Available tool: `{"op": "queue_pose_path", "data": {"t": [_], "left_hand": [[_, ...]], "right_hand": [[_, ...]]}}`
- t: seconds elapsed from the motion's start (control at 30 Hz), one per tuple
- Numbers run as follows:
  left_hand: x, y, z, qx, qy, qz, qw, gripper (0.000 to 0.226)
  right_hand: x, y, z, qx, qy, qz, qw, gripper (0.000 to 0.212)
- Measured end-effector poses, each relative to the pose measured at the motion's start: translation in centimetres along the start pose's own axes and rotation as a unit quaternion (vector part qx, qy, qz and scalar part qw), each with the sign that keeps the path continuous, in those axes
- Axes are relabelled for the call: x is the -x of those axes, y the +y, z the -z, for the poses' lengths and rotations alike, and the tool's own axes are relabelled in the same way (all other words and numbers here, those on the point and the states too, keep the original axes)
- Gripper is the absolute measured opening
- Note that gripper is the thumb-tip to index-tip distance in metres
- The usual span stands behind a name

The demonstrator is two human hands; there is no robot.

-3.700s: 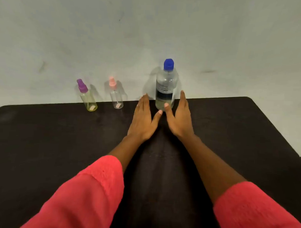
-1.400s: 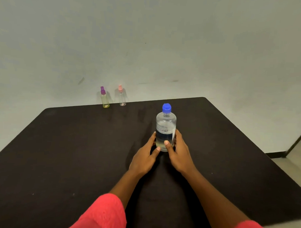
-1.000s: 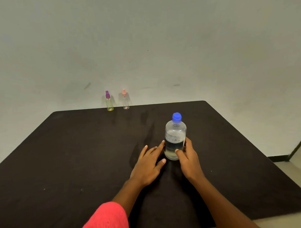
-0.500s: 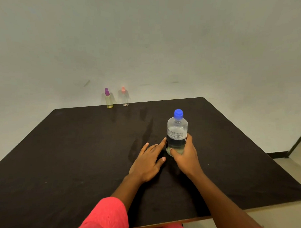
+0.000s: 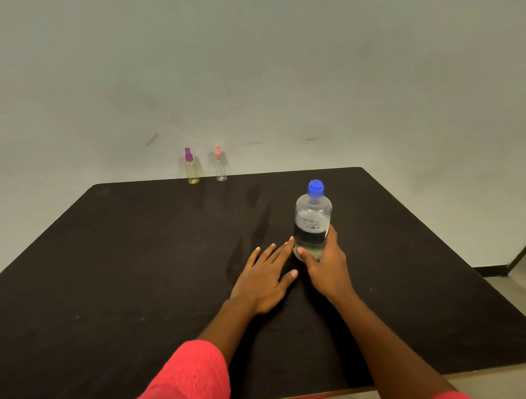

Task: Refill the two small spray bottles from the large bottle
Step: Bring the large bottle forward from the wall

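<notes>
On dark table (image 5: 128, 254), large bottle (image 5: 312, 214) seemingly upright

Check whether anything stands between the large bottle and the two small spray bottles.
Nothing visible does. The right hand grips the large bottle; only bare table lies between it and the purple-capped bottle and the pink-capped bottle at the far edge. The left hand rests flat beside it, off that path.
</notes>
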State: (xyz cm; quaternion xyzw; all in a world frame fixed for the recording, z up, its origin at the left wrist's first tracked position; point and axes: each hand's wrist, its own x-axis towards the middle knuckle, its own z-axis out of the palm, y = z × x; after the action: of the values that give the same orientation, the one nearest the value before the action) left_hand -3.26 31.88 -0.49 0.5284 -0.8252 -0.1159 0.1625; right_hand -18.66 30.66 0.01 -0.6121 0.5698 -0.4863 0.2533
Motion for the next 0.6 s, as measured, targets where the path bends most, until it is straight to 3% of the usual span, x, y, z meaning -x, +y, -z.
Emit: {"op": "queue_pose_path", "data": {"t": [0.23,0.6], "left_hand": [[-0.3,0.0,0.2,-0.002,-0.002,-0.005,1.000,0.060],[-0.1,0.1,-0.1,-0.006,0.027,-0.021,0.999,0.060]], "right_hand": [[-1.2,0.0,-0.1,0.011,0.004,-0.002,1.000,0.074],[-2.8,0.7,-0.8,0.029,0.082,-0.058,0.995,0.075]]}}
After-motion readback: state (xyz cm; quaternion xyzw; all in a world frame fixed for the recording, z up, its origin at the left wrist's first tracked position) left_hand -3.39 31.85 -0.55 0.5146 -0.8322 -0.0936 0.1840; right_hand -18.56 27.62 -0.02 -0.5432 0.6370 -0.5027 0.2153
